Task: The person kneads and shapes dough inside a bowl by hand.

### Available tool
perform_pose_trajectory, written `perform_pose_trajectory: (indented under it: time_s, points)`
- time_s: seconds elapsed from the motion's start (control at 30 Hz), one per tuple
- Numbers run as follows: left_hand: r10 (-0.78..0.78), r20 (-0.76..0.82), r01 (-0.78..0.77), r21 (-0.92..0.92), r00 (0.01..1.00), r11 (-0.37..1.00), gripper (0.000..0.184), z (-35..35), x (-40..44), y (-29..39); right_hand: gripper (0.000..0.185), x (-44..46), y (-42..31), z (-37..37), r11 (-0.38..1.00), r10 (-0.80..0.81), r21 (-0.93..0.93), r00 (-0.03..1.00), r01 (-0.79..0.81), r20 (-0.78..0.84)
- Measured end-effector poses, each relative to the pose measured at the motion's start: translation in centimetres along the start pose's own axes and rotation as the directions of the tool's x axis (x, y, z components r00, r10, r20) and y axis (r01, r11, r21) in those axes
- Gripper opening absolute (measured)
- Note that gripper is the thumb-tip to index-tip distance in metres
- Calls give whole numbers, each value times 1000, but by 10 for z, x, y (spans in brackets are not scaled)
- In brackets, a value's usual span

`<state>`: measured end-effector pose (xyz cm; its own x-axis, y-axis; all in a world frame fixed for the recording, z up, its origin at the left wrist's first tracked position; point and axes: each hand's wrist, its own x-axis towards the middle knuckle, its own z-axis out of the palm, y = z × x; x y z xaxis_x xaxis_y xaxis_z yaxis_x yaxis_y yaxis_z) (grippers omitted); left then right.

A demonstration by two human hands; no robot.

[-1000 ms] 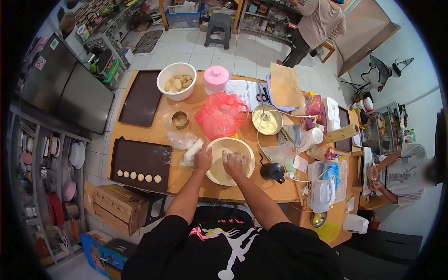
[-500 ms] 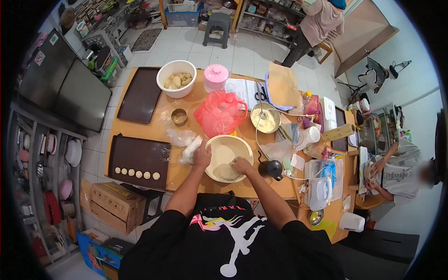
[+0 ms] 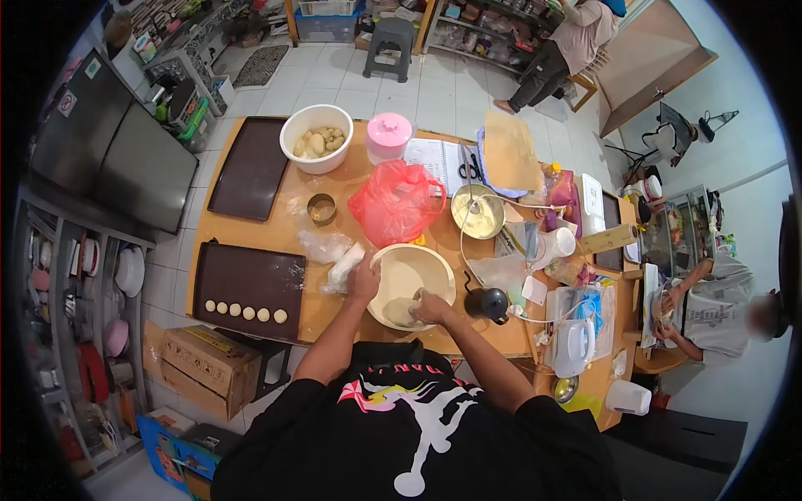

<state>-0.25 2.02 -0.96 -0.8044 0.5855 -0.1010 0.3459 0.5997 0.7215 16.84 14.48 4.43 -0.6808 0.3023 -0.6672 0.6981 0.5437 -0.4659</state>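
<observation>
Right hand (image 3: 432,310) is down in the bowl, fingers curled in & touching the right side of a pale lump (image 3: 403,312); fingertips hidden, so can't tell if it's gripping or just pressing. Left hand (image 3: 364,278) is closed round the left rim of the cream bowl (image 3: 424,269), prob. to steady it. The lump, dough by the look of it, sits on the bowl floor, near side. I'd guess it's soft, fairly light, maybe a bit sticky, & tears if pinched, so best scooped from underneath w/ a full palm. Bowl looks like stiff, light plastic that may skid, so the rim's a good hold. Just left of it: a floury clear bag (image 3: 341,274); just right, a black jug (image 3: 486,306); on the far side, a red plastic bag (image 3: 391,204). Further left, near edge, a dark tray (image 3: 249,273) w/ six small dough balls (image 3: 249,313) in a row. Far left, a white tub (image 3: 317,167) w/ more doughy pieces.
</observation>
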Motion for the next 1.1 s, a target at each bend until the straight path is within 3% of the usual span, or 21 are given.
perform_pose_trajectory:
  time_s: [0.03, 0.07, 0.13, 0.23, 0.33, 0.43, 0.63, 0.73, 0.83, 0.93, 1.03, 1.1]
  points:
    - [-36, 21, 36, 7, 999, 999, 36, -7, -2, 8, 48, -4, -6, -3, 999, -1, 54, 1000, 1, 3]
    - [-72, 42, 72, 13, 997, 997, 36, -11, -3, 12, 47, -10, -11, -5, 996, -84, -28, 996, 83, -38]
    - [3, -13, -3, -45, 1000, 999, 35, -5, -3, 7, 46, -25, -20, -5, 954, -252, -191, 963, 230, -100]
    - [9, -23, -10, -50, 1000, 999, 34, -4, -2, 5, 36, -20, -16, 9, 884, -357, -339, 933, 321, -49]
    - [-43, 13, 43, -14, 999, 999, 34, -2, -1, 5, 23, -29, -24, 22, 887, -373, -359, 910, 292, -182]
    - [-15, 27, 15, -1, 1000, 1000, 35, -3, 0, 5, 18, -21, -32, 26, 850, -404, -420, 905, 318, -131]
    - [-47, 92, 42, 55, 995, 998, 36, -9, 1, 13, 23, 35, -38, 50, 940, -199, -326, 936, 99, -291]
    - [-17, 75, 13, 43, 997, 999, 36, -15, 0, 18, 28, 43, -41, 53, 989, -130, -116, 901, 90, -414]
    - [-15, 92, 7, 82, 996, 997, 35, -2, 1, 3, 29, 61, -27, 66, 982, -155, -182, 783, 54, -602]
    - [15, 94, -23, 82, 995, 996, 34, -6, 2, 6, 33, 68, -36, 54, 997, 66, 1, 811, -81, -581]
    - [-15, 131, 1, 102, 991, 995, 31, -12, 2, 13, 37, 75, -36, 50, 983, 182, 103, 822, -151, -540]
    - [13, 97, -21, 82, 995, 996, 29, -7, 1, 9, 37, 81, -33, 51, 968, 249, 180, 740, -174, -625]
